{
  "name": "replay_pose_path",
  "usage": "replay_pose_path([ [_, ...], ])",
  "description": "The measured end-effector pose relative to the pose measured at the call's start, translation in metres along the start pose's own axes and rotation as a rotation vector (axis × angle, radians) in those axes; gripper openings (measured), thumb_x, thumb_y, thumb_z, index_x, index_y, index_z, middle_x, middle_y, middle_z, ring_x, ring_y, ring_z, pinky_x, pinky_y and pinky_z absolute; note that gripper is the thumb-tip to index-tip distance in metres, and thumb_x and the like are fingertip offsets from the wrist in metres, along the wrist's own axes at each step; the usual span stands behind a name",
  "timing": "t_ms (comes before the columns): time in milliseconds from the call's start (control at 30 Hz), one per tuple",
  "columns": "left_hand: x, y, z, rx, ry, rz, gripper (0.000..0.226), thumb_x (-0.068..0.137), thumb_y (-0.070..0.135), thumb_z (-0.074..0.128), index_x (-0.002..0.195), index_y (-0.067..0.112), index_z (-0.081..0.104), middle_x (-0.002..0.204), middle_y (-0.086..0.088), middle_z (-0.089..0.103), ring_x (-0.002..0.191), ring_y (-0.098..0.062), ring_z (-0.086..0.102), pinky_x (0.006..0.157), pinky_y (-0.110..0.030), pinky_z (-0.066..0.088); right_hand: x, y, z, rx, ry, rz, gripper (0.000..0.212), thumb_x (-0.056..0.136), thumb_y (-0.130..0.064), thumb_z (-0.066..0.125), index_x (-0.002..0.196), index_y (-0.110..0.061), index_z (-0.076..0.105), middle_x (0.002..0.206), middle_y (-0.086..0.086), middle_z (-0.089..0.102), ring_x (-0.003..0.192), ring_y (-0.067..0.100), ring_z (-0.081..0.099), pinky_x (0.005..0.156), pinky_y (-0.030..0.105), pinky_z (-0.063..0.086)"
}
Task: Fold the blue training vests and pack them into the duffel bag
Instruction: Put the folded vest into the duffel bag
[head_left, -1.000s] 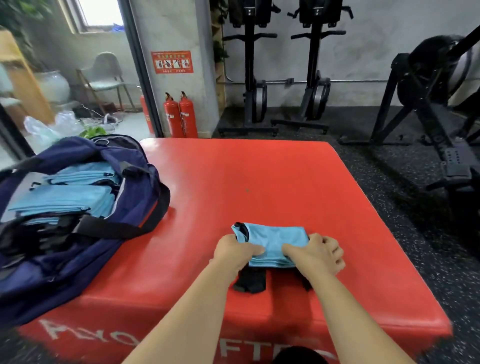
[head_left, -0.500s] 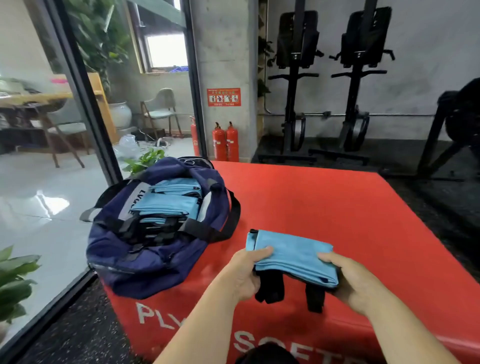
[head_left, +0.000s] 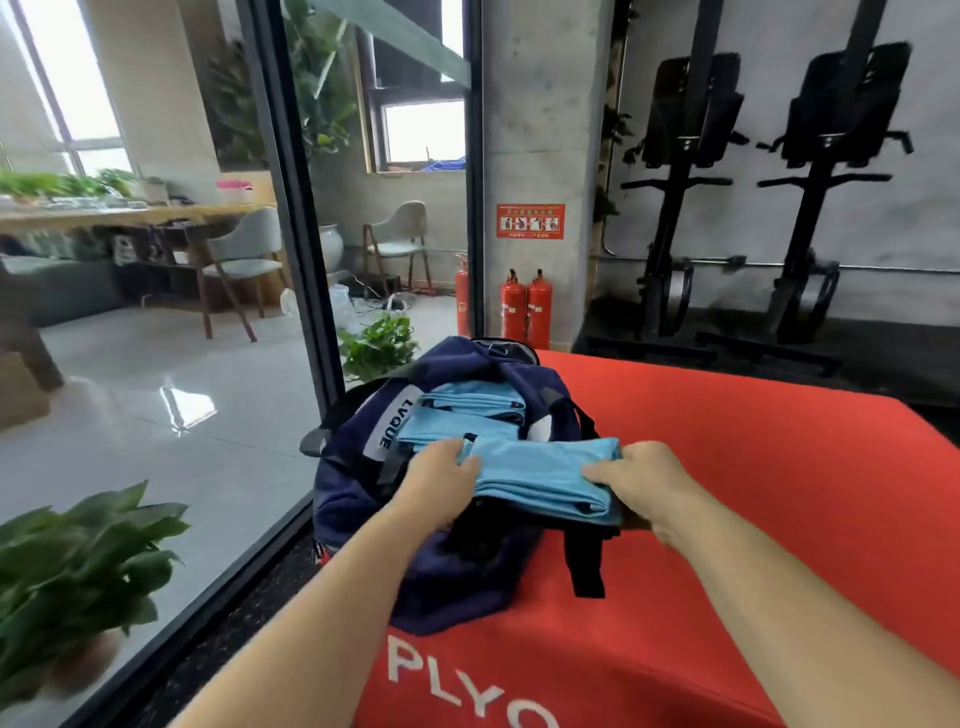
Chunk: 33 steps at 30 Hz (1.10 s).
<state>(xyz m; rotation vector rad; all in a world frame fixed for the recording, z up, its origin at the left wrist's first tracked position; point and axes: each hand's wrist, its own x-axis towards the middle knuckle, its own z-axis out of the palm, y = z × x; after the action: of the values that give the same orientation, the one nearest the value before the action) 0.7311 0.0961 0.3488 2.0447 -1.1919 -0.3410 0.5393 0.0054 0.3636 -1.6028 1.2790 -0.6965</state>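
Several folded light-blue fabric vests (head_left: 467, 408) already lay in the navy duffel bag (head_left: 353, 499), while left grip (head_left: 441, 483) and right grip (head_left: 644, 483) clamped another folded vest (head_left: 540, 478) above it, unpacked.

We hold a folded blue vest (head_left: 545, 478) over the open navy duffel bag (head_left: 353, 493), our left grip (head_left: 441, 480) pinching its left end and our right grip (head_left: 641, 480) its right end. More folded vests (head_left: 467, 410) lie stacked inside the bag, which sits at the left edge of the red bench (head_left: 753, 493). A black strap (head_left: 584, 561) hangs below the held vest.
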Motion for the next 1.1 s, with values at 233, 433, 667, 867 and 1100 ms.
replay_pose_path([
  [233,0.085,-0.033,-0.056,-0.06,0.166,-0.04,0.028,0.099,0.017,0.047,0.097,-0.006,0.063,0.066,-0.01,0.051,0.064,-0.027,0.049,0.065,-0.034,0.039,0.076,-0.065,0.073,-0.007,0.019,-0.088,0.033,0.069,-0.025,0.075,0.094,-0.005,0.069,0.092,0.012,0.071,0.083,0.031,0.068,0.077,0.044,0.059],
  [433,0.128,-0.074,-0.033,-0.17,0.174,-0.198,0.032,0.097,0.009,0.048,0.065,0.012,0.048,0.06,-0.003,0.035,0.055,-0.016,0.033,0.054,-0.029,0.026,0.124,-0.051,0.111,-0.138,0.052,-0.072,0.028,0.076,-0.033,0.072,0.091,-0.01,0.068,0.094,0.008,0.069,0.086,0.028,0.064,0.071,0.031,0.049],
  [667,0.134,-0.104,-0.015,-0.415,0.059,-0.286,0.029,0.099,0.02,0.049,0.121,0.008,0.064,0.087,-0.012,0.066,0.076,-0.022,0.056,0.067,-0.031,0.046,0.137,-0.016,0.129,-0.15,0.098,-0.057,0.044,0.076,-0.038,0.071,0.055,-0.016,0.039,0.077,0.005,0.048,0.068,0.023,0.045,0.048,0.031,0.027],
  [867,0.132,-0.087,-0.02,-0.27,0.144,-0.141,0.037,0.1,0.018,0.05,0.135,0.006,0.052,0.122,-0.007,0.062,0.12,-0.027,0.056,0.099,-0.034,0.044,0.136,-0.016,0.125,-0.029,0.085,-0.096,0.04,0.081,-0.036,0.073,0.057,-0.015,0.048,0.059,-0.003,0.047,0.061,0.019,0.045,0.058,0.032,0.034],
  [1100,0.131,-0.081,-0.027,0.047,0.142,-0.103,0.06,0.099,0.04,0.048,0.15,0.014,0.028,0.146,-0.011,0.046,0.131,-0.029,0.045,0.106,-0.042,0.039,0.127,-0.023,0.118,-0.137,0.109,-0.017,0.041,0.09,-0.046,0.059,0.064,-0.018,0.045,0.065,-0.001,0.048,0.064,0.024,0.048,0.055,0.031,0.033],
])
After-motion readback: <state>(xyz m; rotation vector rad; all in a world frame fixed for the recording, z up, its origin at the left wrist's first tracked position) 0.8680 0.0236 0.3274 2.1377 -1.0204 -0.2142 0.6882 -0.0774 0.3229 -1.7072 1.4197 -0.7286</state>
